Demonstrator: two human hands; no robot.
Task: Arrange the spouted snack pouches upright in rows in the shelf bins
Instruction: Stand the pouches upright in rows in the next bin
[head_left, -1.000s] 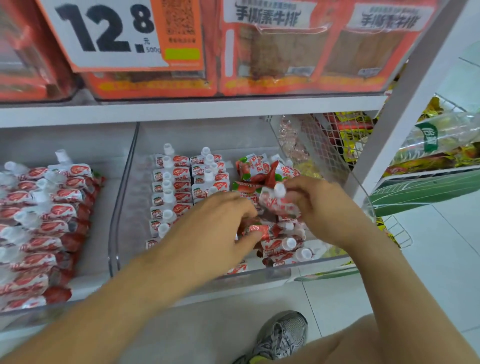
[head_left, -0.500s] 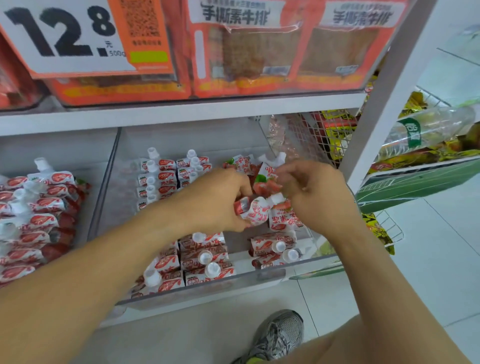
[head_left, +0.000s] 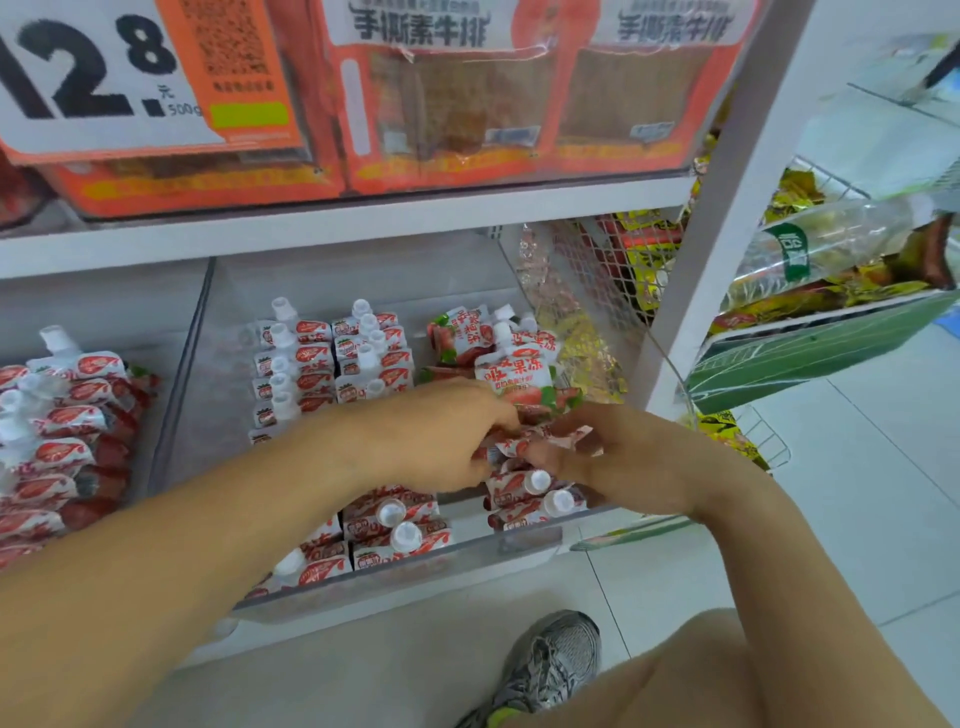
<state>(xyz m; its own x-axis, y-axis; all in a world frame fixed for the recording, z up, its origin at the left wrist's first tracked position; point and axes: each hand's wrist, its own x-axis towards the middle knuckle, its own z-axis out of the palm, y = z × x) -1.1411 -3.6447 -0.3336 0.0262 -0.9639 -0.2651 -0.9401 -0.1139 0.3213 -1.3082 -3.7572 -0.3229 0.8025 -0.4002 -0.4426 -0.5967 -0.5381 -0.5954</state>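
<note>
A clear plastic bin (head_left: 395, 577) on the lower shelf holds red-and-white spouted pouches. Neat upright rows (head_left: 332, 358) fill its back left and front (head_left: 389, 525). Loose pouches (head_left: 514, 364) lie jumbled at the back right. My left hand (head_left: 441, 436) and my right hand (head_left: 618, 457) meet over the right row, and together they grip one pouch (head_left: 540, 439) between the fingers. My hands hide most of this pouch. A second bin on the left holds more rows of pouches (head_left: 62, 441).
The shelf above carries orange boxes (head_left: 441, 104) and a price sign (head_left: 104, 67). A white upright post (head_left: 727, 208) stands to the right, with a wire basket of yellow packets (head_left: 644, 254) behind it. My grey shoe (head_left: 550, 665) rests on the tiled floor.
Both hands have dropped lower and nearer the bin's front with the pouch. The pouch's white cap showed between the hands before and is now covered by my fingers.
</note>
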